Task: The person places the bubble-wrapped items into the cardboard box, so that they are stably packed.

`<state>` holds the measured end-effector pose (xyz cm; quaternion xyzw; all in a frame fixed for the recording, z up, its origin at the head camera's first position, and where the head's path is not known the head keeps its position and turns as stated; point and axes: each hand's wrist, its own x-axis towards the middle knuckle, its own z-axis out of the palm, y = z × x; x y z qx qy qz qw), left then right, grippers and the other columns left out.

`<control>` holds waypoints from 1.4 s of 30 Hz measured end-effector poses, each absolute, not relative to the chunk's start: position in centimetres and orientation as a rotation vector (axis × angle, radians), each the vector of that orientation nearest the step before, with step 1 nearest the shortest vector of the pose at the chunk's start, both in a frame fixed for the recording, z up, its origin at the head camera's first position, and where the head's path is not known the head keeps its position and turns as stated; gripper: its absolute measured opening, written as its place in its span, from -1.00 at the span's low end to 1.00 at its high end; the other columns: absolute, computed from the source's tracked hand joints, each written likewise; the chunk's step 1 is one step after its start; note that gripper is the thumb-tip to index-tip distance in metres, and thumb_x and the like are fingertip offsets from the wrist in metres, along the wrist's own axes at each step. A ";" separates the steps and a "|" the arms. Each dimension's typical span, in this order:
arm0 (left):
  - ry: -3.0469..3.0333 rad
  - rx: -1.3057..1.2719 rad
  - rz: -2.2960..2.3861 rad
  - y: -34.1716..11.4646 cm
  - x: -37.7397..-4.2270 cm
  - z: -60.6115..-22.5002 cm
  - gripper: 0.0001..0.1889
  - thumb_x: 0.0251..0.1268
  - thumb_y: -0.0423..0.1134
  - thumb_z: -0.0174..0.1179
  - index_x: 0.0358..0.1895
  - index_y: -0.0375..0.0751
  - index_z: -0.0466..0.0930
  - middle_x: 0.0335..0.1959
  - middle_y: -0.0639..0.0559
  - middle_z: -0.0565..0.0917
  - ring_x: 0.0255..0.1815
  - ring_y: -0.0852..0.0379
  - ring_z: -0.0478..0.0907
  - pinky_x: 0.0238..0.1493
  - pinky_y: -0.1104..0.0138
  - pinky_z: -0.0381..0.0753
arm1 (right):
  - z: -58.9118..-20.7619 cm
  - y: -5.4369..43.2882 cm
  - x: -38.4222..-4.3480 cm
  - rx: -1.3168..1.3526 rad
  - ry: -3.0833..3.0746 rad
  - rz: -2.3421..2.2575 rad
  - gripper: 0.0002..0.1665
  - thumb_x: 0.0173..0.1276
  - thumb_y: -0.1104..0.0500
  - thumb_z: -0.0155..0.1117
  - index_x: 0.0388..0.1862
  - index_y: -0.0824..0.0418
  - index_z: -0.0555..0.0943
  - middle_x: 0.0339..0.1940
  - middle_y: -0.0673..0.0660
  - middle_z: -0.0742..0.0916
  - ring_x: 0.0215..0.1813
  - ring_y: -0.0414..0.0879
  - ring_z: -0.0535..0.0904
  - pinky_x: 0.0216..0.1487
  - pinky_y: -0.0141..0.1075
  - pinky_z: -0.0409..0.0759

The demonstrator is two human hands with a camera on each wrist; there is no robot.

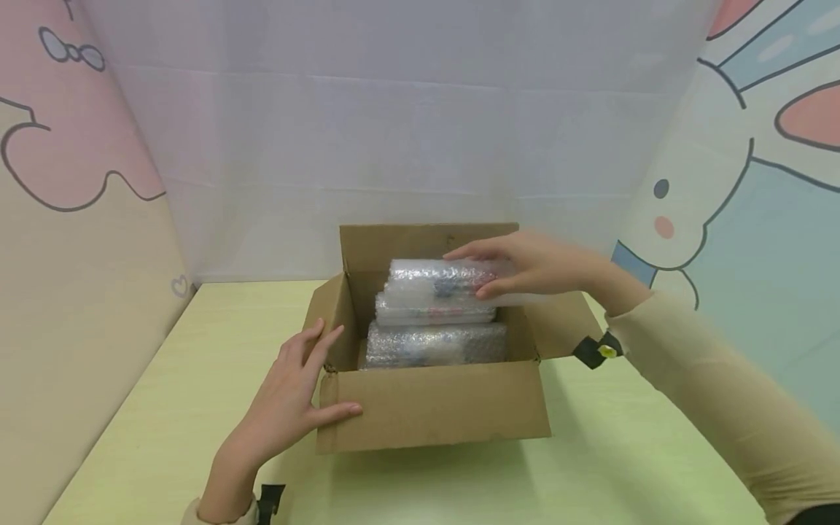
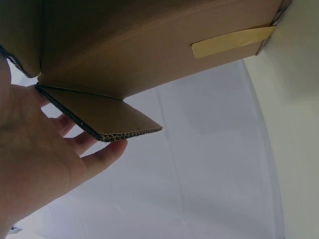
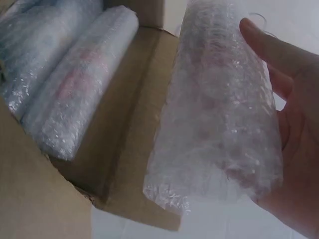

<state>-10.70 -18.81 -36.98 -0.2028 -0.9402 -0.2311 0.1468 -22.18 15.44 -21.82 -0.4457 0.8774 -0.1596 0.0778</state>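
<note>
An open cardboard box (image 1: 433, 405) has several bubble-wrapped rolls (image 1: 436, 344) inside. My right hand (image 1: 534, 266) grips one bubble-wrapped roll (image 3: 214, 109) over the box, thumb on one side and fingers on the other. The right wrist view shows this clear roll tilted and apart from two other rolls, one with a pinkish patch (image 3: 79, 82). What the wrap covers is too blurred to tell. My left hand (image 1: 282, 397) rests at the box's near left corner, fingers spread along the left flap (image 2: 99, 112) and thumb against the front flap.
The box stands on a pale yellow-green table (image 1: 164, 408), its flaps folded outward. A white sheet (image 1: 420, 146) hangs behind it. Cartoon-printed walls (image 1: 774, 240) rise on both sides. Inside the left wrist view, a strip of tape (image 2: 232, 42) sticks to the cardboard.
</note>
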 end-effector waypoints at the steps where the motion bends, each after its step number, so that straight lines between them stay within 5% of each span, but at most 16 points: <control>1: -2.706 -0.585 -0.664 -18.8 -10.7 -37.0 0.09 -0.10 0.21 0.44 0.51 -0.06 0.09 0.45 -0.34 0.16 0.42 -0.29 0.15 0.30 -0.22 0.31 | -22.0 15.0 -22.3 -1.347 2.595 -0.479 -0.32 0.31 -0.07 0.31 0.41 -0.15 0.37 0.31 -0.12 0.57 0.09 -0.16 0.59 0.23 -0.09 0.52; 5: -2.699 -0.593 -0.659 -18.8 -10.7 -37.0 0.09 -0.10 0.21 0.44 0.51 -0.07 0.09 0.45 -0.34 0.17 0.42 -0.30 0.16 0.30 -0.21 0.31 | -23.0 13.5 -22.6 -1.362 2.503 -0.443 -0.31 0.31 -0.01 0.34 0.41 -0.10 0.38 0.31 -0.10 0.58 0.26 -0.13 0.53 0.31 -0.06 0.48; 21: -2.680 -0.607 -0.639 -18.8 -10.8 -37.0 0.10 -0.12 0.20 0.45 0.51 -0.10 0.09 0.43 -0.37 0.18 0.40 -0.30 0.17 0.31 -0.19 0.31 | -28.3 10.1 -22.6 -1.383 2.462 0.047 -0.23 0.28 0.00 0.36 0.45 -0.21 0.32 0.36 -0.02 0.55 0.06 -0.15 0.64 -0.03 -0.16 0.64; 27: -2.678 -0.608 -0.624 -18.8 -10.8 -37.0 0.10 -0.12 0.20 0.45 0.50 -0.12 0.11 0.42 -0.38 0.19 0.39 -0.31 0.18 0.31 -0.20 0.32 | -29.7 10.0 -22.6 -1.435 2.431 0.039 -0.19 0.28 0.05 0.36 0.48 -0.11 0.29 0.44 0.19 0.44 0.30 0.01 0.53 0.10 -0.13 0.63; 35: -2.683 -0.604 -0.626 -18.8 -10.8 -37.0 0.09 -0.12 0.21 0.44 0.50 -0.12 0.10 0.42 -0.38 0.19 0.40 -0.31 0.18 0.31 -0.20 0.31 | -29.4 10.4 -22.2 -1.390 2.406 0.053 -0.22 0.33 0.03 0.32 0.49 -0.18 0.26 0.44 0.18 0.45 0.53 0.05 0.23 0.29 0.01 0.49; 38: -2.693 -0.596 -0.633 -18.8 -10.8 -36.9 0.09 -0.11 0.21 0.44 0.51 -0.11 0.10 0.43 -0.37 0.18 0.41 -0.31 0.17 0.32 -0.21 0.31 | -29.1 10.5 -21.9 -1.355 2.416 0.072 -0.23 0.34 -0.03 0.29 0.49 -0.22 0.24 0.51 0.18 0.34 0.54 0.02 0.22 0.32 0.03 0.46; 42: -2.702 -0.587 -0.641 -18.8 -10.8 -37.0 0.10 -0.11 0.22 0.44 0.51 -0.09 0.09 0.44 -0.36 0.17 0.42 -0.30 0.16 0.32 -0.20 0.30 | -28.5 10.7 -21.5 -1.416 2.476 0.115 -0.19 0.31 -0.04 0.32 0.50 -0.21 0.23 0.45 0.15 0.44 0.44 0.02 0.40 0.20 -0.01 0.57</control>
